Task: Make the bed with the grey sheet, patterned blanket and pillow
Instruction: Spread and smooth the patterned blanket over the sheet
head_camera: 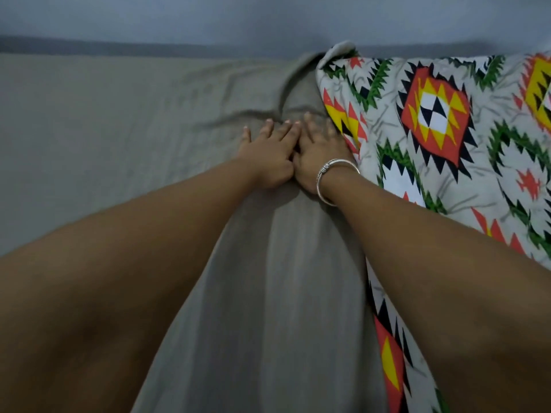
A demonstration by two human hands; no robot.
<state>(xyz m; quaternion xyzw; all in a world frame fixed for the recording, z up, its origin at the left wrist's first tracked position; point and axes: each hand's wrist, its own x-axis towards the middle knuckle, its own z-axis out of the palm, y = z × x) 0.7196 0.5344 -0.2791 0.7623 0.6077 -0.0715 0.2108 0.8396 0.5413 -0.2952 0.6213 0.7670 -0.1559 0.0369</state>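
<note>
A bed fills nearly the whole view, seen from above by the person leaning over it. A plain grey cotton bed sheet (119, 129) covers the mattress across the left and centre. It lies mostly flat, with soft creases fanning out ahead of the hands and one thicker fold running away toward the far edge. Beyond the bed, a dark grey strip (119, 47) runs along its far side, and above that stands a pale blue-grey wall (268, 16).

A light grey blanket with a bold geometric pattern of red, yellow, green, black and white diamonds (447, 129) lies over the right side of the bed, on top of the sheet. Its left edge runs diagonally from the far side down to the near right.

Both bare arms reach forward. The left hand (268, 153) and right hand (320, 150) lie palm down on the sheet, touching side by side. Their fingers (287, 129) are straight, slightly spread and pressing on the fabric. The right hand lies just beside the blanket's edge. A silver metal bangle (334, 180) circles the right wrist.
</note>
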